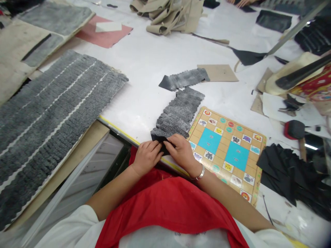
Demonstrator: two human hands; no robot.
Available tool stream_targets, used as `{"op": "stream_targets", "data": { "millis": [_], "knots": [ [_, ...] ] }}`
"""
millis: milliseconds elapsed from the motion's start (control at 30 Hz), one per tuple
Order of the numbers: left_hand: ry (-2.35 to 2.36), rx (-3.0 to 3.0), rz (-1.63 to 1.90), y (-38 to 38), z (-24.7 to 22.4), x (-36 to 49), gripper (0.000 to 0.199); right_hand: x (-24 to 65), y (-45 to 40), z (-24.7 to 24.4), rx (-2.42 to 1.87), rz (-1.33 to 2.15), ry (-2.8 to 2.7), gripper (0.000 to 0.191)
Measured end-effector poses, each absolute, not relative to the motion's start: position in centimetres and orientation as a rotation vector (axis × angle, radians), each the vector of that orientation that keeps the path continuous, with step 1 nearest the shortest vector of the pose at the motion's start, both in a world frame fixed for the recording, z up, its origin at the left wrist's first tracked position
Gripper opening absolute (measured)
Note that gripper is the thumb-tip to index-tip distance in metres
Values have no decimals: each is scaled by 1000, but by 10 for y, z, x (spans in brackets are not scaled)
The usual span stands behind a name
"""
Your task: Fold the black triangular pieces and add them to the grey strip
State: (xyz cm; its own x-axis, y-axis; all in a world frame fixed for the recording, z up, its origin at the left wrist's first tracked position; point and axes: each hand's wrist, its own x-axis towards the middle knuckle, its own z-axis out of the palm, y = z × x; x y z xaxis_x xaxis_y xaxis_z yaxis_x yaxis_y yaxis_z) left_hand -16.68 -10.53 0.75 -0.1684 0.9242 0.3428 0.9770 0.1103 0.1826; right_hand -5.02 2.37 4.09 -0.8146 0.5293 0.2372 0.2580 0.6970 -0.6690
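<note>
At the table's front edge, my left hand [147, 156] and my right hand [181, 151] are closed on a small black leather-like piece [162, 138], one at each side. The fingers cover most of it, so its full shape is hidden. Just beyond my hands lies a row of overlapping grey speckled pieces [178, 112], its near end touching or close to the held piece. Farther back, a second row of grey pieces [188, 78] runs to the right. Beside my right hand and under that forearm rests a yellow printed game board [222, 119].
A board covered with rows of grey pieces [59, 103] juts out at left. Black pieces [289, 172] are heaped at right, near a red-and-black block [294, 130]. Beige material [176, 17] is piled at the back. Another person's hand [244, 2] shows at the top right.
</note>
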Motion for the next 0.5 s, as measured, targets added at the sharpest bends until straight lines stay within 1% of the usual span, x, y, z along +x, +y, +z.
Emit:
{"op": "stream_targets", "data": {
  "millis": [67,133,167,233,300,367,433,500],
  "knots": [
    [-2258,-1928,-490,-103,11,-166,31,-41,28,43,-715,1109,-2242,25],
    [-2273,-1933,-454,-101,14,-166,31,-21,36,50,-874,1142,-1989,26],
    [-2276,-1936,-449,-101,15,-166,31,-7,41,54,-943,1056,-1901,24],
    [-2284,-1921,-454,-103,17,-165,29,26,50,62,-995,729,-1886,17],
    [-2288,-1859,-482,-105,18,-162,31,60,52,64,-914,355,-2109,11],
    [-2248,-1787,-566,-106,19,-154,35,89,48,61,-753,103,-2456,17],
    [-2129,-1814,-700,-104,20,-141,36,109,40,52,-634,14,-2741,22],
    [-1935,-1958,-811,-97,20,-122,31,119,32,44,-616,14,-2879,23]
  ]
}}
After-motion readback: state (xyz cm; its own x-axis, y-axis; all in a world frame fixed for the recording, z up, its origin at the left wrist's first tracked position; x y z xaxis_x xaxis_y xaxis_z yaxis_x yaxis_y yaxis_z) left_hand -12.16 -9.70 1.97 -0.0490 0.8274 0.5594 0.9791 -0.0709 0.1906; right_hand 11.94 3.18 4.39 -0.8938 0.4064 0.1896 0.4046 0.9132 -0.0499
